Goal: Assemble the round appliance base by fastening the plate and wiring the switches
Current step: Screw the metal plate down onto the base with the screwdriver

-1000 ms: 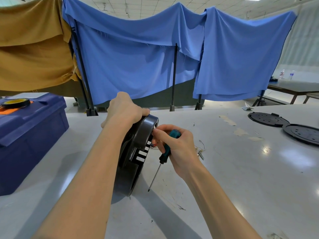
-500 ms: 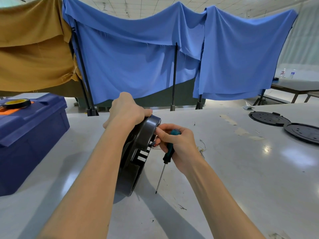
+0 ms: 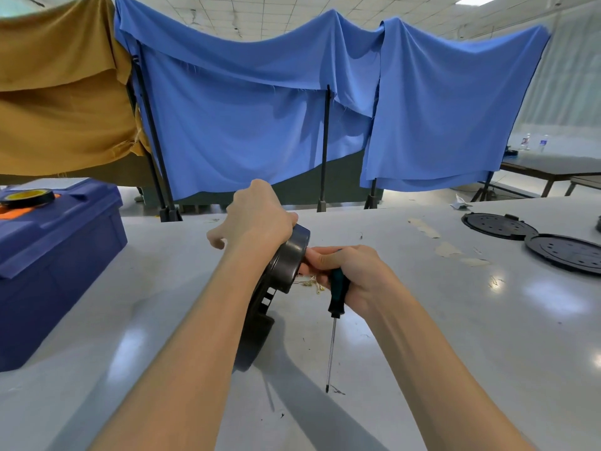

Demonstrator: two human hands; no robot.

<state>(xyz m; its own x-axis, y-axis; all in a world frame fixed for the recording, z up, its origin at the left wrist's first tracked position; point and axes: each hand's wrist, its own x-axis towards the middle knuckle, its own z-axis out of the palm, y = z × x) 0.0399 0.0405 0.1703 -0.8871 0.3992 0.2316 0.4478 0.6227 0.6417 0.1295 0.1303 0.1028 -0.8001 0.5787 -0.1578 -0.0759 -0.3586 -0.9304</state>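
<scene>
The black round appliance base (image 3: 286,262) stands on its edge on the white table (image 3: 455,336). My left hand (image 3: 257,219) grips the top of its rim. My right hand (image 3: 351,275) holds a teal-and-black screwdriver (image 3: 336,297) in the palm, shaft pointing down at the table. Its fingertips press against the right face of the base. Small brass-coloured terminals and thin wire (image 3: 312,284) show just below those fingers. The inside of the base is hidden from view.
A dark blue toolbox (image 3: 55,255) with a roll of tape (image 3: 26,196) on its lid stands at the left. Two black round plates (image 3: 497,226) (image 3: 566,255) lie at the far right. Blue and mustard cloths hang on stands behind the table.
My right hand has shifted closer to the base's face, and the screwdriver has swung from slanted to nearly vertical. The left hand keeps its grip on the rim.
</scene>
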